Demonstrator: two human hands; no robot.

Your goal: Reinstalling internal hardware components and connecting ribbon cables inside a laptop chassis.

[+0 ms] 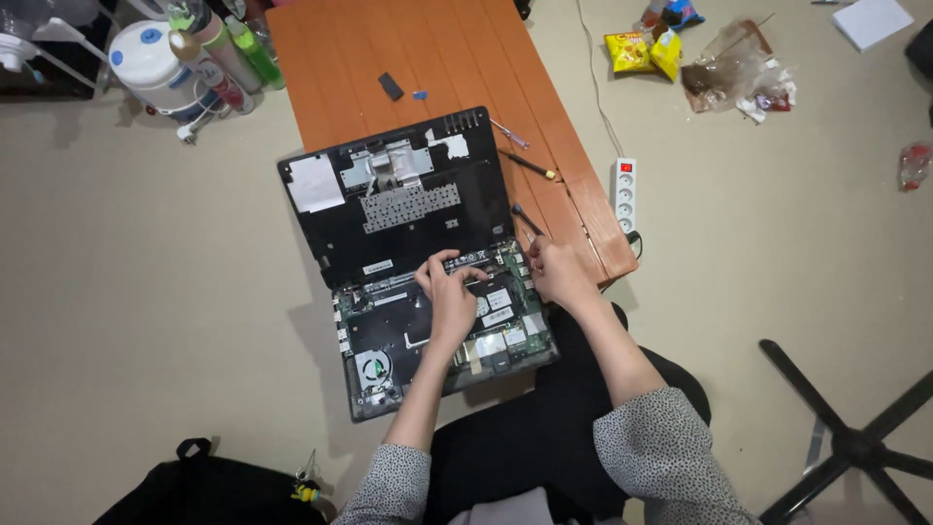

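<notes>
Looking down from the head view, an opened laptop [428, 262] is seen resting on the near end of an orange wooden desk [437, 58] and over the person's lap, its black cover panel [389, 194] folded back and the green circuit board [486, 311] and round fan [373, 369] laid bare. The left hand [447, 297] is pressed on the board near the hinge, fingers curled down onto a part, nothing visibly grasped. The right hand [556, 272] is closed around a dark-handled screwdriver [528, 220] at the laptop's right edge. The work would be done best, it is judged, with the tool kept upright and the base steadied by the other hand, so that small parts are not flicked off. Two more screwdrivers [525, 163] and a small black piece [391, 87] are left on the desk. A beige floor is spread around, carrying a power strip [625, 192], snack bags [643, 51], bottles [228, 49] and a black bag [209, 491].
</notes>
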